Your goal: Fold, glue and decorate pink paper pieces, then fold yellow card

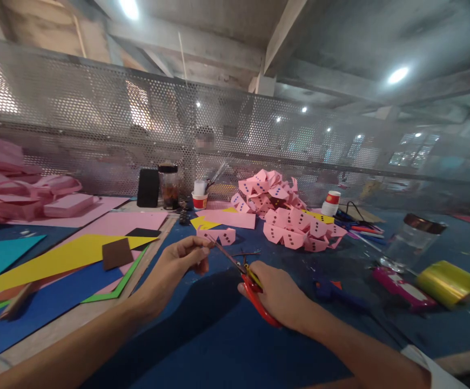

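My right hand (pixel 279 292) grips red-and-yellow-handled scissors (pixel 257 305), their blades pointing up and left toward my other hand. My left hand (pixel 184 262) is closed in a pinch by the blade tips; whatever is between its fingers is too small to make out. Right behind those fingertips is a folded pink paper piece (pixel 223 236) with dark dots, partly covered by the hand. A thin dark strip (pixel 247 253) lies beside the blades. Farther back, dotted pink paper pieces (pixel 286 229) sit in front of a taller heap of similar pieces (pixel 265 189).
Coloured sheets (pixel 56 259) and pink paper shapes (pixel 20 189) cover the left side. A lidded jar (pixel 169 189), a black upright object (pixel 148 188) and paper cups (pixel 330 202) stand at the back. Rightward are a glue gun (pixel 336 292), a clear jar (pixel 411 243) and a yellow roll (pixel 451 283).
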`<state>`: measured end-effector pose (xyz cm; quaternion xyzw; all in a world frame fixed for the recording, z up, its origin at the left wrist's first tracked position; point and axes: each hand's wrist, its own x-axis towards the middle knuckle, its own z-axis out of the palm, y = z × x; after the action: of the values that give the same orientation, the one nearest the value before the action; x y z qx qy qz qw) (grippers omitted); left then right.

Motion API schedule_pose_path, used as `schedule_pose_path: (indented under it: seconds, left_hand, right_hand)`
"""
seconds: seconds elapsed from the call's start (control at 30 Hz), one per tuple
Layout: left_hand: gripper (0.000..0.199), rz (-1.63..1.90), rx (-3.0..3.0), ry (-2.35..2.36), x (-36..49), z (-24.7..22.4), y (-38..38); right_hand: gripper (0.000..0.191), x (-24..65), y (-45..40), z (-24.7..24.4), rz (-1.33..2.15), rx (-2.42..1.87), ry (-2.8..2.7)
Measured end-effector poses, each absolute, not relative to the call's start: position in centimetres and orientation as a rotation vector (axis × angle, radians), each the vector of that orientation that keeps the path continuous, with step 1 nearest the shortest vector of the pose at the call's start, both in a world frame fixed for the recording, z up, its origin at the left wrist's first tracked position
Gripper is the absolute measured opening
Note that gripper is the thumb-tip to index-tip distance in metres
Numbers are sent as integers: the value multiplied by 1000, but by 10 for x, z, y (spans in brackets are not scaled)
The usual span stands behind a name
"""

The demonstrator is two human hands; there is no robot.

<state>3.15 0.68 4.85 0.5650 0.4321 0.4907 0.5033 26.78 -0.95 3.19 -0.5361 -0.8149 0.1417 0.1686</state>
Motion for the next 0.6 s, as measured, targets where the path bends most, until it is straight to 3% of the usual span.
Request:
schedule_pose_path:
  seconds: [0.6]
  left_hand:
    - [20, 1169, 1366, 1031, 32, 48, 7]
  right_hand:
    - [24, 267, -10, 31, 353, -1525, -2344]
